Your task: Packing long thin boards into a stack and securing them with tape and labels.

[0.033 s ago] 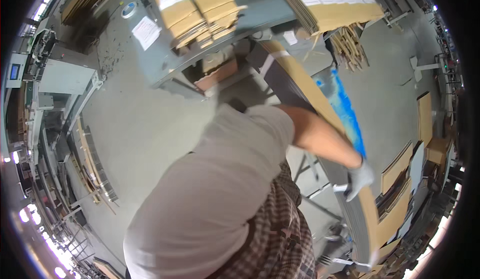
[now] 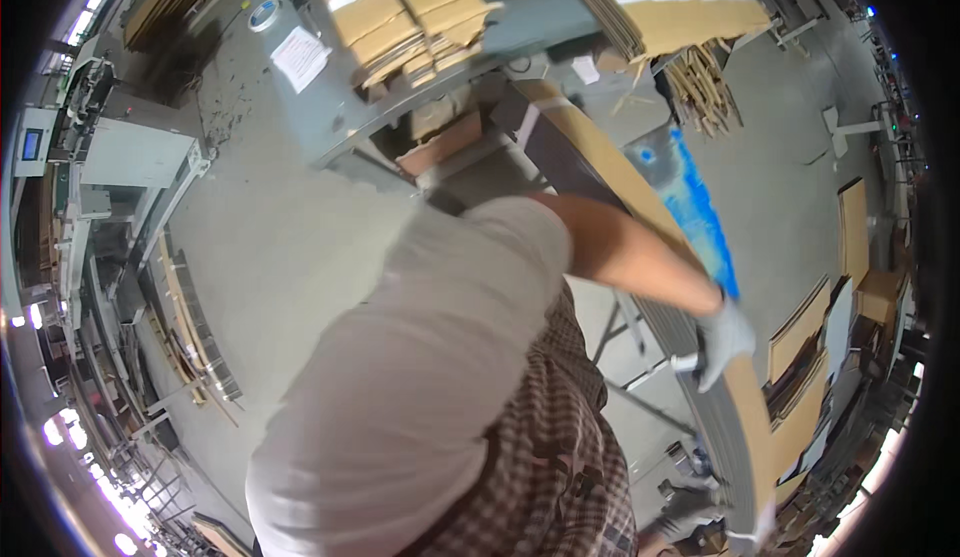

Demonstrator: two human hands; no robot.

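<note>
A long bundle of flat cardboard (image 2: 748,407) runs from the table's front edge down to the lower right, its layered edge facing me. White bands cross it near its far end and its near end. My left hand (image 2: 725,339), in a pale grey work glove, reaches across and grips the bundle midway, fingers bent over its brown top. A small white patch shows on the layered edge just beside the fingers. Lower down, my right hand (image 2: 690,510), in a darker grey glove, is at the layered side near the bundle's near end; its fingers are partly hidden and blurred.
On the grey table (image 2: 340,117) lie a tied cardboard stack (image 2: 420,17), a tape roll (image 2: 263,15) and a paper sheet (image 2: 300,59). Another cardboard stack (image 2: 690,17) is at the far right. A blue-stained surface (image 2: 700,212) lies beyond the bundle. Cardboard pieces (image 2: 800,332) stand at right.
My right hand has come up and right toward the bundle and shows more plainly. My left hand stays on the bundle, its glove shifted slightly. The view has shifted a little.
</note>
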